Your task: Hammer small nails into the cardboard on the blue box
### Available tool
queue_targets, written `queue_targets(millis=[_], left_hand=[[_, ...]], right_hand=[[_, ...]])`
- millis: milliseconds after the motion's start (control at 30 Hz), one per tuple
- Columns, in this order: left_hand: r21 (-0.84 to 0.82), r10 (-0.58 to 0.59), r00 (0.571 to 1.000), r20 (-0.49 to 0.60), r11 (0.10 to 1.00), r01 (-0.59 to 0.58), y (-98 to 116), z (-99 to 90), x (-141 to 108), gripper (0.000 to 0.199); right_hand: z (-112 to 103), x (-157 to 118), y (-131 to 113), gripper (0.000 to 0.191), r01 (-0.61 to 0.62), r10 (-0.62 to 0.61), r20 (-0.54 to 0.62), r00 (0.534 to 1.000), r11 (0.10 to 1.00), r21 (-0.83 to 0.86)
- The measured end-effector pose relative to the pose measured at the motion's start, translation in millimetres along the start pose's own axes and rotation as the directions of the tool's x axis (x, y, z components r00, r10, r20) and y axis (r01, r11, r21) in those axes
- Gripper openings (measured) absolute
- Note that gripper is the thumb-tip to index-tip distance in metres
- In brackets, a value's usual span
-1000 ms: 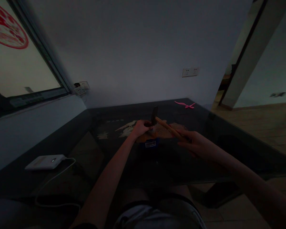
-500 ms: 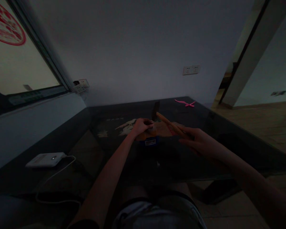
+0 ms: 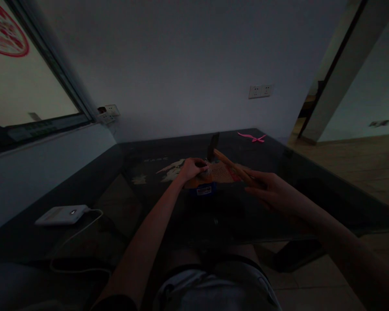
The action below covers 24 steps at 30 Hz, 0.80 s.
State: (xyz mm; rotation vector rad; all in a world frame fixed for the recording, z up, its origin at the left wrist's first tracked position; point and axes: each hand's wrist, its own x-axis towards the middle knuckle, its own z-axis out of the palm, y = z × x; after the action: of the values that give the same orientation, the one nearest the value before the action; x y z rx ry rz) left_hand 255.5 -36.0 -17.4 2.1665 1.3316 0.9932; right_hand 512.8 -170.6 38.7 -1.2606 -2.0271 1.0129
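In my right hand (image 3: 267,185) is the wooden handle of a hammer (image 3: 228,162), its dark head raised just above a brown cardboard piece (image 3: 222,172). My left hand (image 3: 192,168) rests at the cardboard's left part, thumb and fingertips pinched together near the hammer head. What those fingertips hold is too small and dark to name. Under the cardboard sits a blue object (image 3: 204,189) with a white label; its upper part is hidden.
A white power bank (image 3: 62,215) with a white cable lies at the left of the dark table (image 3: 142,231). A pink ribbon (image 3: 253,138) lies near the back right edge. Wall sockets (image 3: 260,91) are behind the table.
The hammer head sits slightly higher above the cardboard. My left hand keeps its pinch in nearly the same place, and the whole view has shifted a little.
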Motion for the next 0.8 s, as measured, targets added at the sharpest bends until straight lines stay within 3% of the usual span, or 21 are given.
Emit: queue_targets(millis=[133, 267, 333, 600, 800], left_hand=[[-0.017, -0.006, 1.000, 0.011, 1.000, 0.006, -2, 0.8, 0, 0.020], [-0.020, -0.017, 1.000, 0.026, 1.000, 0.018, -2, 1.1, 0, 0.020], [-0.020, -0.022, 1.000, 0.021, 1.000, 0.022, -1, 0.9, 0, 0.020], [0.017, 0.004, 1.000, 0.017, 1.000, -0.004, 1, -0.1, -1, 0.021], [0.015, 0.024, 1.000, -0.005, 1.000, -0.024, -1, 0.3, -1, 0.020]], right_hand=[[1, 4, 0, 0.054, 0.000, 0.002, 0.021, 1.000, 0.996, -0.091], [-3, 7, -3, 0.052, 0.074, -0.070, 0.028, 0.997, 0.986, -0.151], [-7, 6, -7, 0.055, 0.100, -0.098, 0.018, 0.995, 0.984, -0.146], [-7, 13, -5, 0.051, 0.027, -0.017, 0.079, 0.997, 0.992, -0.124], [-18, 11, -11, 0.050, 0.059, -0.049, 0.079, 0.996, 0.991, -0.122]])
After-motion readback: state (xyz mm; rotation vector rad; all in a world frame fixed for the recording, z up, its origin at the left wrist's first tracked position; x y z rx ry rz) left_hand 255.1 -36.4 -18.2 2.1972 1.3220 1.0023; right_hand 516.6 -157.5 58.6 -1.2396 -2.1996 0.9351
